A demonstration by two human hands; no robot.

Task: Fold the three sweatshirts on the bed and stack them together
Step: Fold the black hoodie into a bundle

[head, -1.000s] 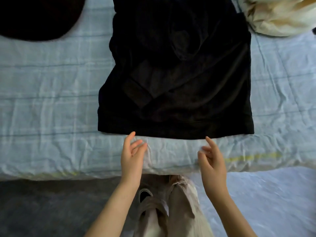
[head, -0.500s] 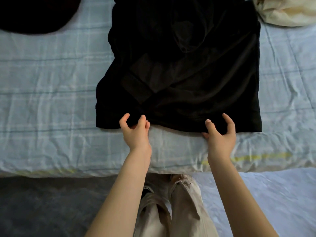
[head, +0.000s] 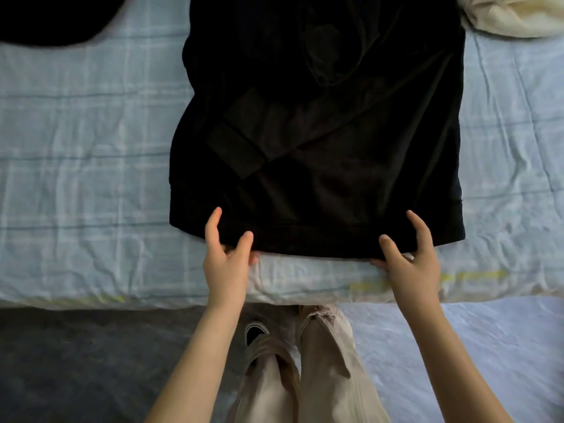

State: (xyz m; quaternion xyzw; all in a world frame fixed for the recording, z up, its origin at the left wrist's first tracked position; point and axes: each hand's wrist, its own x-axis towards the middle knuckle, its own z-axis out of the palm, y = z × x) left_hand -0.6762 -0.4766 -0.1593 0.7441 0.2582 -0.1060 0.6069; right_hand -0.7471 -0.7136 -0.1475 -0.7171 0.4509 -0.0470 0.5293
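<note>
Dim, soft, even light with no glare and only faint shadows. The black sweatshirt (head: 320, 132) swallows its folds in darkness. Overall slightly soft.

Bare bedsheet (head: 76, 154) either side of the black sweatshirt (head: 320, 132), cream garment (head: 512, 16) far right, dark garment (head: 45, 22) far left

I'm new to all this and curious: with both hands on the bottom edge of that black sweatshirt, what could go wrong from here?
The sleeve folded across the black sweatshirt lies loose; lifting the hem could let it slide out and spoil the fold. The left hand and right hand grip the hem inward of its corners, so those corners may droop and fold unevenly.
</note>
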